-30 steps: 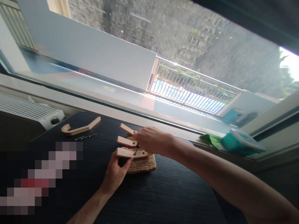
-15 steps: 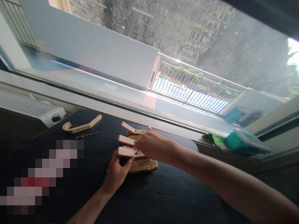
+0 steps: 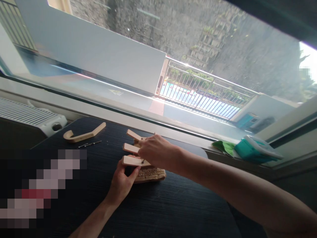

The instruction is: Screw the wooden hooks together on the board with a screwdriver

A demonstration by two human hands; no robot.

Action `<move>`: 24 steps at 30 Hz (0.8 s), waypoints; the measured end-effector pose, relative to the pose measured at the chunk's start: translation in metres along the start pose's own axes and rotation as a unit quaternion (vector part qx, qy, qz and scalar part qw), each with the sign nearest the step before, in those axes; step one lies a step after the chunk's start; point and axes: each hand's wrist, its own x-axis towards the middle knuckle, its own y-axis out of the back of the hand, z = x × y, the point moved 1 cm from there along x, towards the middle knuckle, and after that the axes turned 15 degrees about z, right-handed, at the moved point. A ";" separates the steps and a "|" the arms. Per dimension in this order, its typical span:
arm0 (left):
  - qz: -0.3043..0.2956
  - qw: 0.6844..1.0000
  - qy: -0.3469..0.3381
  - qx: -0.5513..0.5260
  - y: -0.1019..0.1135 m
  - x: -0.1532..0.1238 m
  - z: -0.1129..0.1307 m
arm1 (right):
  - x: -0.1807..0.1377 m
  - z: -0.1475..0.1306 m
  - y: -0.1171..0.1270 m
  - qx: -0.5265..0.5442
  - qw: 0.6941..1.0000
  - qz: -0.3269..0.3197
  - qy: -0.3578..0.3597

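Note:
A wooden rack (image 3: 148,173) with three pale wooden hooks lies on the dark table (image 3: 173,208). My left hand (image 3: 121,185) grips the nearest hook (image 3: 131,160) from below, thumb and fingers around its end. My right hand (image 3: 156,152) is pinched on a small dark screw (image 3: 143,161) standing in that hook. Two more hooks (image 3: 131,148) stick out to the left behind it.
A loose wooden hook (image 3: 83,134) and thin dark screws (image 3: 89,144) lie at the table's far left. A white radiator (image 3: 29,117) sits left. On the windowsill at right rest a teal box (image 3: 256,150) and a green cloth (image 3: 224,147).
My right hand has lowered slightly over the nearest hook and the screw has gone deeper into it. My left hand stays on the hook.

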 end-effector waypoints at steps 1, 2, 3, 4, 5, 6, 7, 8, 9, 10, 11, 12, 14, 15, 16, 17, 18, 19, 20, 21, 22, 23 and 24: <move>0.000 1.000 -0.001 0.001 0.000 0.000 0.000 | 0.000 0.001 -0.003 0.004 1.000 0.011 0.010; 0.000 1.000 -0.001 0.002 0.001 0.000 0.001 | 0.001 0.002 -0.006 0.007 1.000 0.015 0.015; -0.001 1.000 0.000 0.001 0.001 0.000 0.001 | 0.002 0.002 -0.008 0.009 1.000 0.014 0.017; -0.003 1.000 0.003 0.001 0.001 0.000 0.001 | 0.003 0.003 -0.008 0.009 1.000 0.005 0.015; -0.005 1.000 0.005 0.000 0.002 0.000 0.002 | 0.003 0.004 -0.009 0.009 1.000 -0.011 0.006; -0.009 1.000 0.008 0.000 0.002 0.001 0.002 | 0.004 0.005 -0.008 0.011 0.999 -0.030 -0.007; -0.013 1.000 0.011 -0.001 0.002 0.001 0.002 | 0.005 0.006 -0.007 0.014 0.999 -0.047 -0.023; -0.016 1.000 0.015 -0.001 0.001 0.001 0.001 | 0.005 0.007 -0.006 0.019 0.997 -0.059 -0.040; -0.017 1.000 0.019 0.000 0.001 0.001 0.001 | 0.005 0.008 -0.005 0.024 0.996 -0.064 -0.055; -0.016 1.000 0.023 0.002 0.001 0.000 0.000 | 0.005 0.008 -0.003 0.029 0.995 -0.062 -0.067; -0.013 1.000 0.026 0.003 0.000 0.000 0.000 | 0.005 0.008 -0.001 0.034 0.995 -0.057 -0.074; -0.009 1.000 0.028 0.004 0.000 0.000 -0.001 | 0.004 0.008 0.001 0.038 0.995 -0.052 -0.075; -0.007 1.000 0.025 0.006 0.000 0.000 -0.002 | 0.003 0.007 0.006 0.041 0.996 -0.047 -0.070; -0.009 1.000 0.022 0.005 0.000 0.000 -0.002 | 0.002 0.006 0.009 0.038 0.996 -0.049 -0.066; -0.012 1.000 0.018 0.003 0.001 0.000 -0.001 | 0.002 0.005 0.010 0.036 0.996 -0.052 -0.060; -0.014 1.000 0.014 0.002 0.001 0.000 0.000 | 0.002 0.004 0.011 0.035 0.997 -0.052 -0.053; -0.015 1.000 0.011 0.001 0.001 0.000 0.000 | 0.002 0.003 0.011 0.037 0.997 -0.050 -0.043; -0.013 1.000 0.010 0.000 0.001 0.000 0.001 | 0.002 0.002 0.010 0.041 0.998 -0.045 -0.034; -0.009 1.000 0.010 0.000 0.002 0.000 0.002 | 0.002 0.001 0.008 0.045 0.998 -0.039 -0.024; -0.006 1.000 0.010 0.001 0.002 0.000 0.002 | 0.002 0.001 0.005 0.048 0.998 -0.031 -0.017; -0.005 1.000 0.010 0.001 0.002 0.000 0.003 | 0.003 0.000 0.003 0.049 0.998 -0.025 -0.013; -0.005 1.000 0.008 0.001 0.002 0.000 0.003 | 0.003 0.000 0.000 0.048 0.998 -0.023 -0.013; -0.006 1.000 0.004 0.000 0.002 0.000 0.003 | 0.004 0.001 -0.002 0.047 0.999 -0.025 -0.012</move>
